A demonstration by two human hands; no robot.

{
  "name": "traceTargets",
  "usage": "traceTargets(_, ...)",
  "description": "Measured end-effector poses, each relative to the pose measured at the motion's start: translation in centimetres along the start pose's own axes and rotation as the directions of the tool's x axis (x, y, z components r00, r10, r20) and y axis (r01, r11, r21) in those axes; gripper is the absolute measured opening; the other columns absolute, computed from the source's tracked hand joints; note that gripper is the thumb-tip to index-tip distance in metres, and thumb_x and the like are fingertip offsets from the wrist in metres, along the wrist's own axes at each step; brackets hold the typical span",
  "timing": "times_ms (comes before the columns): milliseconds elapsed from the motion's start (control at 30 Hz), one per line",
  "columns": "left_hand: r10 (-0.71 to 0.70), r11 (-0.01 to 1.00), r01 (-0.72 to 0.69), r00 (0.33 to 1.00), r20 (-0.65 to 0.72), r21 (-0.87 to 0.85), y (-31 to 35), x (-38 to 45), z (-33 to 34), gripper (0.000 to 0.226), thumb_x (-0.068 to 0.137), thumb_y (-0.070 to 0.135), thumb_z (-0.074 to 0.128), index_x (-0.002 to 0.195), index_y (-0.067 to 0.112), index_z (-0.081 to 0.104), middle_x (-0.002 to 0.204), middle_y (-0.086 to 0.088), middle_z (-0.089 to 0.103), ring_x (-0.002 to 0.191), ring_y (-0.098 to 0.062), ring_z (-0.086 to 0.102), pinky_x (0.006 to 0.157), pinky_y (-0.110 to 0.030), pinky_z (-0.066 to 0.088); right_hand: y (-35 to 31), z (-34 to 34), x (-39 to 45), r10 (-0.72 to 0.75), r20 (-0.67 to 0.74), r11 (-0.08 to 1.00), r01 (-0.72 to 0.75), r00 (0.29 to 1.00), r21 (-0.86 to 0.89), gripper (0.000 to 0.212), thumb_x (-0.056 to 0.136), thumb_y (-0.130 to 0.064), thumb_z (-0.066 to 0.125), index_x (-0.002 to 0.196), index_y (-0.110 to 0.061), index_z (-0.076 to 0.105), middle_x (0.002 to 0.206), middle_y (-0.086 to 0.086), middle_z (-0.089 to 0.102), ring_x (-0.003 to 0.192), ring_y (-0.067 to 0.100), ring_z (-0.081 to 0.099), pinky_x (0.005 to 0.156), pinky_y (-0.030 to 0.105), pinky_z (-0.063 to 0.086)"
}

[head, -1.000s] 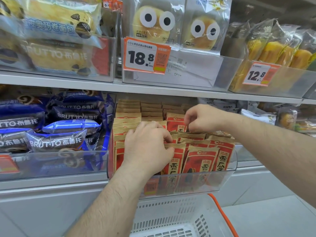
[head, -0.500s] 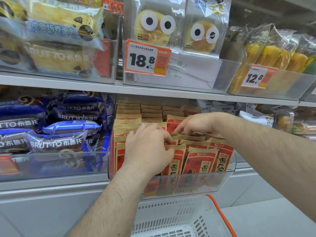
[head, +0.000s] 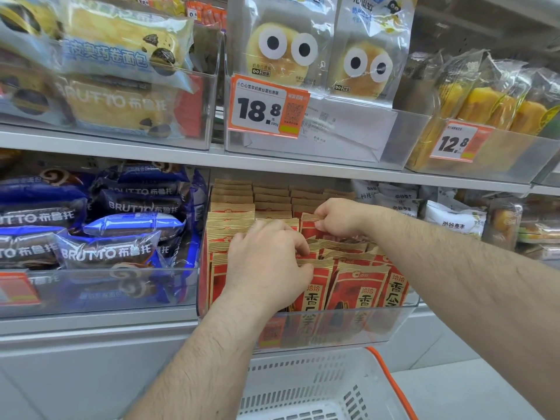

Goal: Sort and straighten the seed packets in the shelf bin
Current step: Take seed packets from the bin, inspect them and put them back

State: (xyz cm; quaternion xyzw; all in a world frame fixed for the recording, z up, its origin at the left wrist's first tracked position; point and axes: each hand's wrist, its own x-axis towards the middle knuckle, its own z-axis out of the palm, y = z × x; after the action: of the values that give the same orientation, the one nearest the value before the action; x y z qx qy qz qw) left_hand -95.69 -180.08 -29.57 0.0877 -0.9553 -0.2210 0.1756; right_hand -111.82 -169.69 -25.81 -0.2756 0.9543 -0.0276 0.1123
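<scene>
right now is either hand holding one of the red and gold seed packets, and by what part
The right hand pinches a red and gold seed packet by its top edge. The left hand curls over packet tops in the clear bin.

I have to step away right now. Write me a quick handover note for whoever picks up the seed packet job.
Left hand: fingers curled over the tops of the front seed packets in the clear shelf bin.
Right hand: pinching a red packet further back.
Done: left and rear rows stand upright, in line.
Left: front right packets lean and overlap; straighten them.
</scene>
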Motion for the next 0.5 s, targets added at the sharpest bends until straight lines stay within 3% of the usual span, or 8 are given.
traceTargets(100, 0.007, 1.0, -0.007, 1.0, -0.002, -0.004, 0.0, 0.0, -0.1, 0.024, 0.09, 0.052, 0.064, 0.111, 0.041, 0.067, 0.13, 0.02, 0.055, 0.128, -0.009, 0.04, 0.108, -0.043, 0.033, 0.2, -0.3, -0.1, -0.024, -0.049, 0.999, 0.022, 0.999, -0.032, 0.023, 0.102, -0.024, 0.05, 0.091, -0.014, 0.068, 0.084, 0.001, 0.066, 0.073, 0.012, 0.057, 0.06, 0.027, 0.042)
traceTargets(267, 0.005, 1.0, -0.005, 1.0, -0.009, -0.015, 0.1, 0.1, -0.1, 0.023, 0.089, 0.052, 0.064, 0.109, 0.041, 0.068, 0.13, 0.019, 0.056, 0.128, -0.011, 0.041, 0.108, -0.043, 0.034, 0.9, -0.9, -1.8, -0.117, -0.246, 0.992, 0.099, 0.962, -0.084, 0.027, 0.101, -0.027, 0.051, 0.074, -0.027, 0.057, 0.072, -0.01, 0.057, 0.068, 0.009, 0.055, 0.056, 0.025, 0.038)
traceTargets(400, 0.006, 1.0, -0.006, 1.0, -0.013, -0.017, 0.2, 0.0, -0.1, 0.023, 0.089, 0.052, 0.064, 0.108, 0.04, 0.068, 0.131, 0.016, 0.056, 0.129, -0.013, 0.04, 0.106, -0.043, 0.035, 1.4, -1.5, -4.3, -0.125, -0.487, 0.99, 0.075, 0.865, -0.121, 0.028, 0.101, -0.028, 0.049, 0.074, -0.027, 0.055, 0.07, -0.009, 0.057, 0.07, 0.017, 0.056, 0.061, 0.03, 0.041)
traceTargets(500, 0.011, 0.999, -0.012, 1.0, -0.012, -0.042, 0.2, -0.2, -0.3, 0.022, 0.089, 0.051, 0.065, 0.107, 0.04, 0.069, 0.131, 0.015, 0.055, 0.128, -0.013, 0.04, 0.105, -0.042, 0.035, 1.8, -1.6, -6.3, -0.057, -0.656, 0.997, 0.082, 0.753, 0.008, 0.026, 0.101, -0.027, 0.049, 0.075, -0.026, 0.055, 0.071, -0.009, 0.058, 0.071, 0.017, 0.055, 0.064, 0.031, 0.041)
